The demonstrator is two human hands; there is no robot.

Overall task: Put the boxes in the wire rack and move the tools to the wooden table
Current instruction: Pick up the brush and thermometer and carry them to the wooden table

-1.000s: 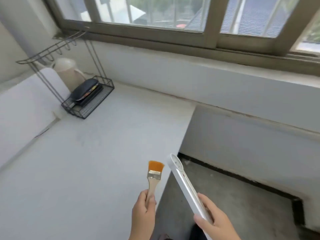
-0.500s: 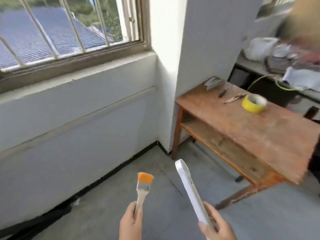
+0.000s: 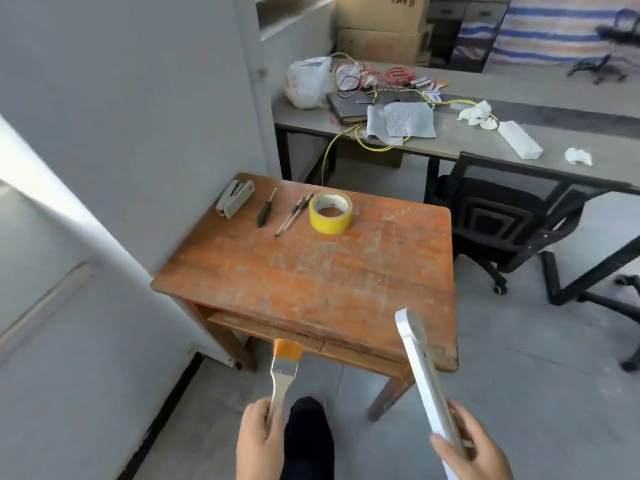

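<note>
My left hand [image 3: 259, 441] grips the wooden handle of a paintbrush [image 3: 284, 367] with orange bristles, held upright just short of the wooden table's near edge. My right hand [image 3: 467, 448] holds a long flat white tool [image 3: 424, 379] whose tip reaches over the table's near right corner. The worn orange wooden table [image 3: 329, 282] stands in front of me. At its far end lie a grey stapler [image 3: 233, 197], a black screwdriver [image 3: 265, 213], two thin tools [image 3: 294, 214] and a roll of yellow tape [image 3: 330, 213].
A white wall [image 3: 121, 116] runs along the left of the table. Behind it stands a grey desk [image 3: 467, 133] strewn with cables, bags and paper. A black office chair [image 3: 502, 216] sits to the right, cardboard boxes [image 3: 381, 26] at the back. My dark shoe [image 3: 306, 427] shows below.
My view has swung right from the white counter and wire rack, past the window wall, to the wooden table, which is now close in front. Both hands still hold their tools.
</note>
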